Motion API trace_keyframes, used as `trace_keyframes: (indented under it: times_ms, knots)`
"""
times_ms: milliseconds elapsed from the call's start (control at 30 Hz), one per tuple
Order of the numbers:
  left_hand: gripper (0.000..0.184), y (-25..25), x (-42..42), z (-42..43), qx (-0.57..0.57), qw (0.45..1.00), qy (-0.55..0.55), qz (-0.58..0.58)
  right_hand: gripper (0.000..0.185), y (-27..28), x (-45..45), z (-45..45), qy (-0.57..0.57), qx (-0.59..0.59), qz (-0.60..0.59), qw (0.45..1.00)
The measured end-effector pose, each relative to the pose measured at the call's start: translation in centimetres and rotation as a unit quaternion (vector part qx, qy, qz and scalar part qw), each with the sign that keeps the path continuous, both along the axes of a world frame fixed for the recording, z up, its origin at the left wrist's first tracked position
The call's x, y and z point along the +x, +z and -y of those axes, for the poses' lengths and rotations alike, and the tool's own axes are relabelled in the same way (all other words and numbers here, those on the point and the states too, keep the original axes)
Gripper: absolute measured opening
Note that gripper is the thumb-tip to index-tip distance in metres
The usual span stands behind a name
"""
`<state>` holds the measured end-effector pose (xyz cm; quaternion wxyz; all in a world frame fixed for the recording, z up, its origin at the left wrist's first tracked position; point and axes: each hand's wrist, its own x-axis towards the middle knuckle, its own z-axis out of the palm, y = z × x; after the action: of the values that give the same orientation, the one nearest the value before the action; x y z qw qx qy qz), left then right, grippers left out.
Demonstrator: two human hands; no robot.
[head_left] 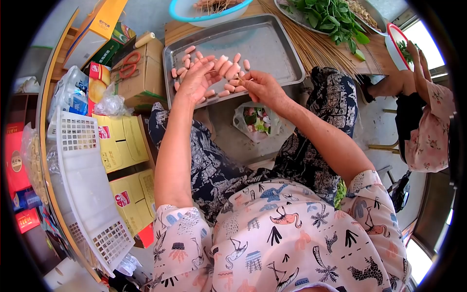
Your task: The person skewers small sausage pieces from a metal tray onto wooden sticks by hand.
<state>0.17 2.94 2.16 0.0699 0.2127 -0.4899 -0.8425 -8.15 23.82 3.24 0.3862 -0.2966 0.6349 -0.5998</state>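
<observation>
Over the near side of a metal tray (292, 63), my left hand (198, 78) is curled around a few small pink sausages (226, 67) that stand up from its fingers. My right hand (265, 89) pinches what looks like the end of a thin bamboo skewer (239, 78) against them. How far the skewer runs into the sausages is hidden. Loose mini sausages (189, 49) lie in the tray's left and near part, around and below both hands.
Bamboo skewers (321, 53) lie fanned on the table right of the tray, near a plate of green leaves (331, 17). Behind is a blue-rimmed basin (209, 19). A bag of scraps (256, 120) sits below. Scissors (129, 64) rest on a carton. Another person (430, 126) sits right.
</observation>
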Motion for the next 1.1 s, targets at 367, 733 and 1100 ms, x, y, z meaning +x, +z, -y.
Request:
trace_keyframes:
  times_ms: [367,733,1100]
  knots:
    - [0.019,-5.4,1.6,1.0,-0.705,0.626,-0.160,0.293,0.018,0.7,-0.5,-0.5,-0.016,0.019,0.027,0.999]
    - [0.019,-5.5,0.3,2.7,-0.461,0.862,-0.026,0.207,0.018,0.9,-0.5,-0.8,-0.002,-0.003,0.022,1.000]
    - [0.022,-1.9,0.8,3.3,0.047,0.993,0.108,-0.018,0.018,1.1,0.2,-0.7,0.034,-0.017,-0.006,0.999]
